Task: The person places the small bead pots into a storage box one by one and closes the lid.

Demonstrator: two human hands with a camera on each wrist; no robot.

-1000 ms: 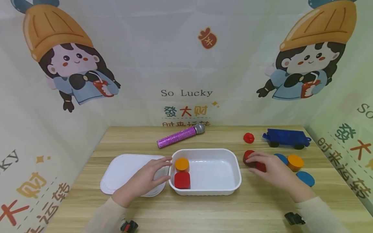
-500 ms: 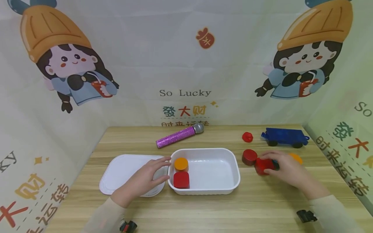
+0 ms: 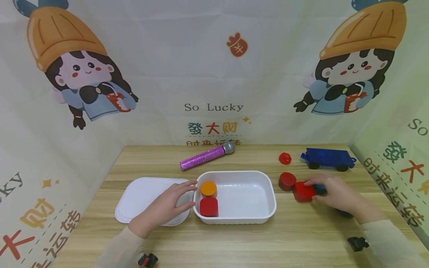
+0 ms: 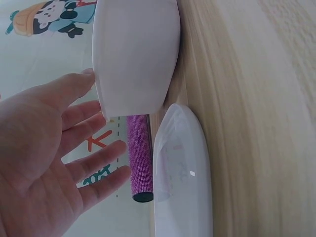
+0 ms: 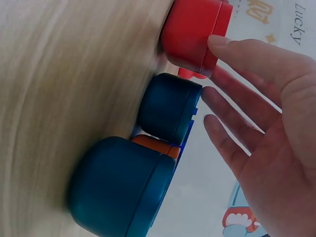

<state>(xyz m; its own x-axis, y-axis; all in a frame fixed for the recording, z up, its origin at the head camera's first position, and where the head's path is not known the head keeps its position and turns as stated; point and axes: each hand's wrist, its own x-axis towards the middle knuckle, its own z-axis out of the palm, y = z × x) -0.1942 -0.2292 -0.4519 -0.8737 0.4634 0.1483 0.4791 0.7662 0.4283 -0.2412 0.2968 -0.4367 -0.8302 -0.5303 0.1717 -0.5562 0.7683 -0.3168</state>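
Observation:
My left hand (image 3: 165, 204) has its fingers extended at the left end of a white plastic box (image 3: 246, 199); thumb and fingertips touch its rim. Inside the box sit an orange round piece (image 3: 209, 189) and a red rounded-square piece (image 3: 209, 207). On the right, my right hand (image 3: 335, 195) hovers with loosely spread fingers, the thumb touching the edge of another red rounded-square piece (image 3: 304, 192). A red round piece (image 3: 287, 181) stands against it. Two blue pieces (image 5: 168, 106) and an orange one (image 5: 155, 146) lie below that hand, mostly hidden in the head view.
A white lid (image 3: 144, 193) lies left of the box, partly under my left hand. Behind are a purple glittery microphone (image 3: 204, 158), a small red piece (image 3: 285, 158) and a blue toy wagon (image 3: 328, 158). A printed cloth (image 3: 214, 74) walls in the wooden table (image 3: 234, 242).
My right hand has drawn back to the right, uncovering the red rounded-square piece and covering the orange and blue pieces. My left hand stays at the box.

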